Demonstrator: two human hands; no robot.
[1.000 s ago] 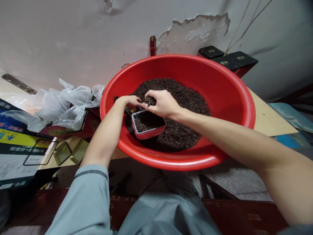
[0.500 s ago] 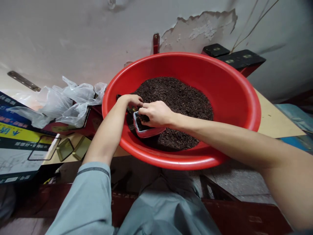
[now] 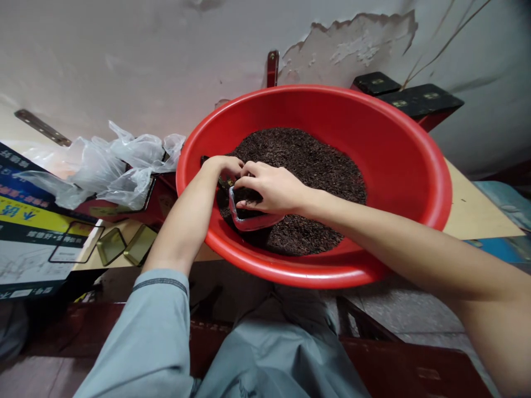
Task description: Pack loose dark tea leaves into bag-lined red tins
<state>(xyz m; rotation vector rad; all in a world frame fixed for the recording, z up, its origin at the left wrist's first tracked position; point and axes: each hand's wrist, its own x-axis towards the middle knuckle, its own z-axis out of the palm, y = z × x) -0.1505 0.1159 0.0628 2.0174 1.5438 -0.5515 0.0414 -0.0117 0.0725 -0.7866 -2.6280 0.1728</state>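
Note:
Inside the red basin (image 3: 431,182) lies a heap of dark, thin, dried tea leaves (image 3: 307,149). A small container with a clear plastic lining (image 3: 257,223) rests in it near the left side, dark leaves at its mouth. Beside it shows a dark tin surface with a gold pattern (image 3: 225,182); how the two join is hidden. My left hand (image 3: 227,165) curls over this dark tin, its fingertips mostly hidden. Over the container's mouth is my right hand (image 3: 274,189), thumb and fingers spread apart, thumb dipping into the leaves.
Crumpled clear plastic bags (image 3: 133,155) lie left of the basin on dark red tins. Two shallow gold lids (image 3: 111,246) and a thin dark frame (image 3: 74,243) lie near a printed carton (image 3: 33,237). Black-topped tins (image 3: 423,99) stand behind the basin at right, by the peeling wall.
My right thumb and fingers have spread wider over the container's mouth. My left hand stays at the dark tin. The whole view has shifted slightly.

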